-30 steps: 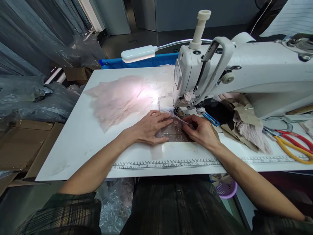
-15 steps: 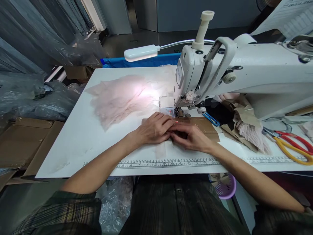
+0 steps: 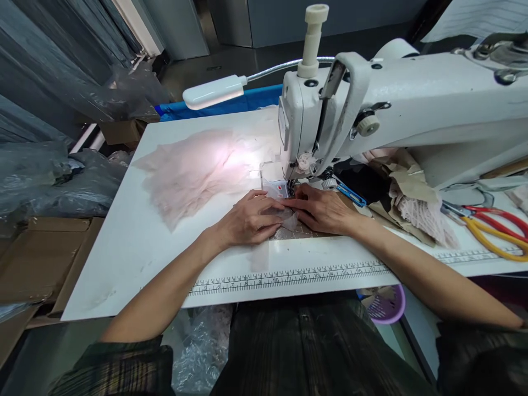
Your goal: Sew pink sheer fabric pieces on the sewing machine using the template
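Close in front of the presser foot of the white sewing machine (image 3: pixel 303 126), my two hands nearly meet at the fingertips. My left hand (image 3: pixel 256 220) is closed, its fingers pinching a small piece of sheer pale fabric (image 3: pixel 291 221). From the other side my right hand (image 3: pixel 324 209) grips the same fabric, with bent fingers near the needle. Beneath the hands lies a flat brownish piece (image 3: pixel 284 234), largely covered by them. A pale translucent strip (image 3: pixel 259 257) rests on the table below my left hand.
Pink tulle (image 3: pixel 190 170) is spread on the white table (image 3: pixel 124 264), left of the machine. A lamp (image 3: pixel 214 92) hangs above. To the right are blue thread snips (image 3: pixel 350 192), fabric scraps (image 3: pixel 416 212) and red-and-yellow-handled scissors (image 3: pixel 495 231). A printed ruler (image 3: pixel 289 279) follows the front edge.
My right hand has moved up toward the needle, its fingers changing position. Sheer fabric now shows between the hands, and the brown piece is more covered. The whole view has shifted slightly.
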The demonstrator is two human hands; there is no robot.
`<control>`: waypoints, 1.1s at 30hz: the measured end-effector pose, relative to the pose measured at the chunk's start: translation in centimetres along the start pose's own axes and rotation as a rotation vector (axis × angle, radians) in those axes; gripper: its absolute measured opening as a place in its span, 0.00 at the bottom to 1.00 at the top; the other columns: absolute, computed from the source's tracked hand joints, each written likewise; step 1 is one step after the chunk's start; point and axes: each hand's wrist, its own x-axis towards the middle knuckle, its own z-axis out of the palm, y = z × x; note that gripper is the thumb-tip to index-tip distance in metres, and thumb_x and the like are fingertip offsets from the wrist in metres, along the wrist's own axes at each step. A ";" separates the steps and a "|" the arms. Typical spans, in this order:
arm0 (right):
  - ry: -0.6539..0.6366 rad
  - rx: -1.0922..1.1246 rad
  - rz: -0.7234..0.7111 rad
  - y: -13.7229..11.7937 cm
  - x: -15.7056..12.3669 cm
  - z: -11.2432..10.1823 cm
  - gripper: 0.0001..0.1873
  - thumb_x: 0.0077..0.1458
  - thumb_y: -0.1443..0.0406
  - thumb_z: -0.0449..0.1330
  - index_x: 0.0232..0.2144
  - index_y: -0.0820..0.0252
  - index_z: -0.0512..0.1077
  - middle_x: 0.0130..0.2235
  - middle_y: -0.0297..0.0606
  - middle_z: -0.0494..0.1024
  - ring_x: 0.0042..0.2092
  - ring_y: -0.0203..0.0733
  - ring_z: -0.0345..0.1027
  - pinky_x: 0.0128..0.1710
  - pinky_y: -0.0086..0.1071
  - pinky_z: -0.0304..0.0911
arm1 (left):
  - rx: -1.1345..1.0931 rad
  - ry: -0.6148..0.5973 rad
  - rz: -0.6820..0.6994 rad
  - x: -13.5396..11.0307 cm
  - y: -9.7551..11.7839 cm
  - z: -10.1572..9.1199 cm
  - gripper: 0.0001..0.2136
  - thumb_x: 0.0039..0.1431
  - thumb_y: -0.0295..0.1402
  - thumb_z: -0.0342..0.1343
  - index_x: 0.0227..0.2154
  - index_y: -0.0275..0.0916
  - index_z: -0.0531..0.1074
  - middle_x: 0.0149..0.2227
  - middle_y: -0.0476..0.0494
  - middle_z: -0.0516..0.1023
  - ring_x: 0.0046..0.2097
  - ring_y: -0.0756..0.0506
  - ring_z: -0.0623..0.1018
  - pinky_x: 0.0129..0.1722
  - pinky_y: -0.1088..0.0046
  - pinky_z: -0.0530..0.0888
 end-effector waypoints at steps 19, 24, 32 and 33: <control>0.007 -0.090 0.026 -0.9 -0.5 0.1 0.21 0.63 0.64 0.50 0.57 0.55 0.69 0.47 0.48 0.71 0.42 0.47 0.65 0.28 0.31 0.55 | -0.061 -0.083 -0.203 0.4 0.8 -1.2 0.05 0.59 0.35 0.59 0.33 0.44 0.80 0.61 0.39 0.65 0.61 0.36 0.66 0.59 0.42 0.61; 0.053 0.017 0.049 -0.8 -0.7 -0.1 0.21 0.65 0.64 0.50 0.58 0.55 0.68 0.47 0.46 0.71 0.43 0.47 0.66 0.33 0.33 0.61 | 0.033 -0.085 0.023 0.7 1.3 -1.1 0.06 0.63 0.33 0.55 0.34 0.41 0.77 0.42 0.43 0.80 0.41 0.47 0.77 0.46 0.62 0.71; 0.073 0.077 0.009 -0.7 -1.0 -0.4 0.19 0.66 0.63 0.49 0.56 0.52 0.70 0.44 0.43 0.71 0.41 0.44 0.66 0.35 0.32 0.62 | 0.175 -0.163 0.121 0.3 0.5 -1.6 0.09 0.65 0.29 0.50 0.34 0.40 0.77 0.43 0.44 0.80 0.41 0.47 0.78 0.44 0.65 0.73; 0.064 0.069 -0.014 -0.8 -1.0 -0.4 0.19 0.66 0.63 0.49 0.56 0.52 0.70 0.45 0.44 0.70 0.42 0.45 0.66 0.35 0.33 0.62 | 0.176 -0.168 0.128 0.2 0.4 -1.5 0.10 0.65 0.29 0.50 0.34 0.40 0.77 0.44 0.44 0.80 0.41 0.47 0.78 0.44 0.66 0.74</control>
